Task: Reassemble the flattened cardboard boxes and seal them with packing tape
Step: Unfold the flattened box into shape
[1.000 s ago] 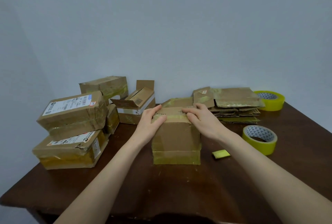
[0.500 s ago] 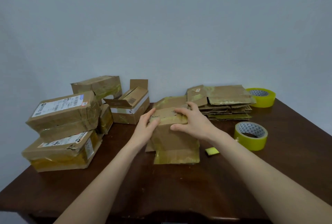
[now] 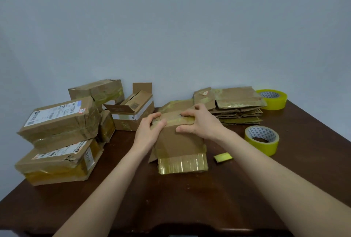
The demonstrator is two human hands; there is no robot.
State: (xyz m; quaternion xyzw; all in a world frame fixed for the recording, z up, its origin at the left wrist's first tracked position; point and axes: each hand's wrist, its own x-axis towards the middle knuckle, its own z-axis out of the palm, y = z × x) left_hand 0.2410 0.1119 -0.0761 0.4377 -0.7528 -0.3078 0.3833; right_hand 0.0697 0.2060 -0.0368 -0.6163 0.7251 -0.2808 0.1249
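A small brown cardboard box stands in the middle of the dark wooden table, with yellowish tape along its lower front edge. My left hand grips the box's upper left corner, fingers curled over the top. My right hand holds the upper right part, fingers over the top flap and thumb pressed on the front face. A roll of yellow packing tape lies to the right of the box. A second roll sits at the back right.
A stack of flattened cardboard boxes lies behind my right hand. Several taped boxes are piled at the left, and one box with an open flap stands behind them. A small yellow piece lies beside the box.
The box's near lower edge has tilted up toward me. My right thumb has come down onto the front face and my left hand has curled over the top corner.
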